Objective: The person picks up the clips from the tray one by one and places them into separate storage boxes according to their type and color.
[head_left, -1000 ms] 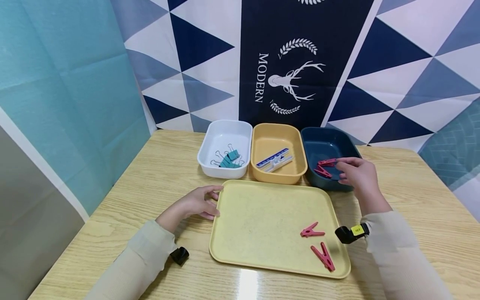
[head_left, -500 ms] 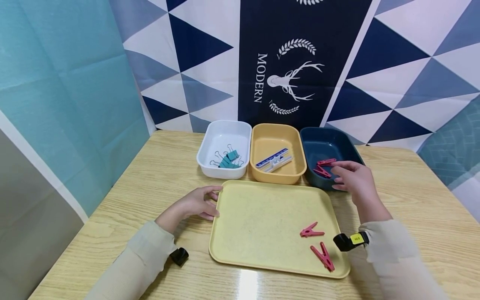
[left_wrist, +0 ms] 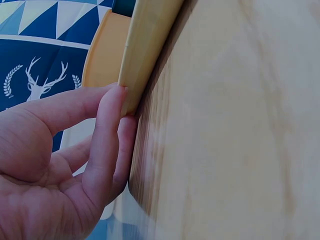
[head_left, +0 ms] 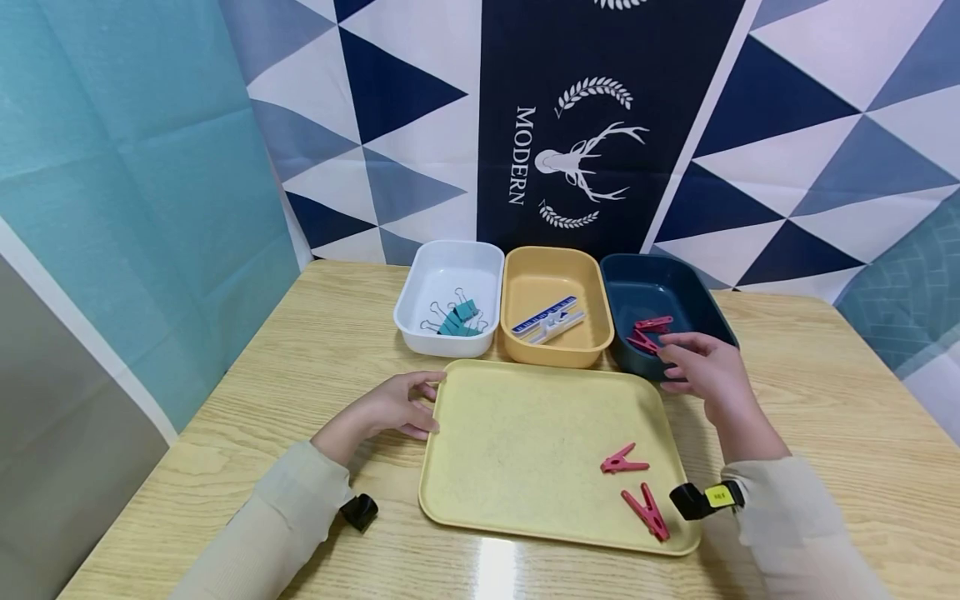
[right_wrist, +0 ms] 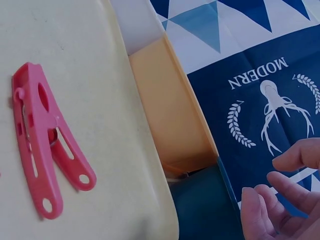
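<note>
In the head view my left hand (head_left: 395, 406) is at the left edge of a yellow tray (head_left: 525, 450). The left wrist view shows its thumb and fingertips holding the tray's rim. My right hand (head_left: 708, 371) hovers at the front right of a dark blue bin (head_left: 671, 292), fingers loosely bent, with nothing between them. Inside that bin, just left of the fingertips, lie pink clothespins (head_left: 654, 324). On the tray's right side rest a pink clothespin (head_left: 624, 460) and, nearer the front, another clothespin (head_left: 648, 512), seen large in the right wrist view.
Left of the dark bin stand a yellow bin (head_left: 558, 354) with blue-and-white clips (head_left: 546, 318) and a white bin (head_left: 450, 343) with teal binder clips (head_left: 461, 319). The bins form a row behind the tray on the wooden table (head_left: 330, 321), before a patterned cloth.
My right hand has drawn back slightly toward the front of the dark bin, its fingers coming away from the pink clothespins there. My left hand stays at the tray's edge.
</note>
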`<state>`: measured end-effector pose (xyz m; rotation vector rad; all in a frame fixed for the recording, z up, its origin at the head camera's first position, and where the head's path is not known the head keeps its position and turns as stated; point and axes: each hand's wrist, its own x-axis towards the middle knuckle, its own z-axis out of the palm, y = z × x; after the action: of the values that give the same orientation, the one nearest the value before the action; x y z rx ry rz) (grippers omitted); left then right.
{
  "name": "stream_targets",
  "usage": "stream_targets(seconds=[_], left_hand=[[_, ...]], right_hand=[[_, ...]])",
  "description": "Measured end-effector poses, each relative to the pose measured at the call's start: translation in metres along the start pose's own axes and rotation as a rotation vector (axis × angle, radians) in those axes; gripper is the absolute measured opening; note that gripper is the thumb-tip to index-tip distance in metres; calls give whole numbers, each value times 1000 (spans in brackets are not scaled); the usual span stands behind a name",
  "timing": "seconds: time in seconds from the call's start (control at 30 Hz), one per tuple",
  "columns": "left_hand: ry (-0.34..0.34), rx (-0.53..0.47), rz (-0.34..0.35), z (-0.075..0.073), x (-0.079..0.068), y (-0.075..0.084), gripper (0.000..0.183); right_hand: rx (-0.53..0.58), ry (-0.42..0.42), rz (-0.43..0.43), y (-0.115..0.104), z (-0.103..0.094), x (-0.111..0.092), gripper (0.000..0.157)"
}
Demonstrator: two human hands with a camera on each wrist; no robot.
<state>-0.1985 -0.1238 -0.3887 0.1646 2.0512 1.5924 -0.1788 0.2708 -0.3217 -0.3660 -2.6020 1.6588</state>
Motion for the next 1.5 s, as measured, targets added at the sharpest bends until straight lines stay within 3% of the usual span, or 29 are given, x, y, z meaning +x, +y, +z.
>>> stream_targets(seconds=[0.9,1.5], left_hand=[[2,-1,-5,1,-1,2,78],[-2,-1,-4,0,-2,2,78]], right_hand=[[-25,-142,15,11,6,-21,49],[39,-199,19,24,11,-32,48]])
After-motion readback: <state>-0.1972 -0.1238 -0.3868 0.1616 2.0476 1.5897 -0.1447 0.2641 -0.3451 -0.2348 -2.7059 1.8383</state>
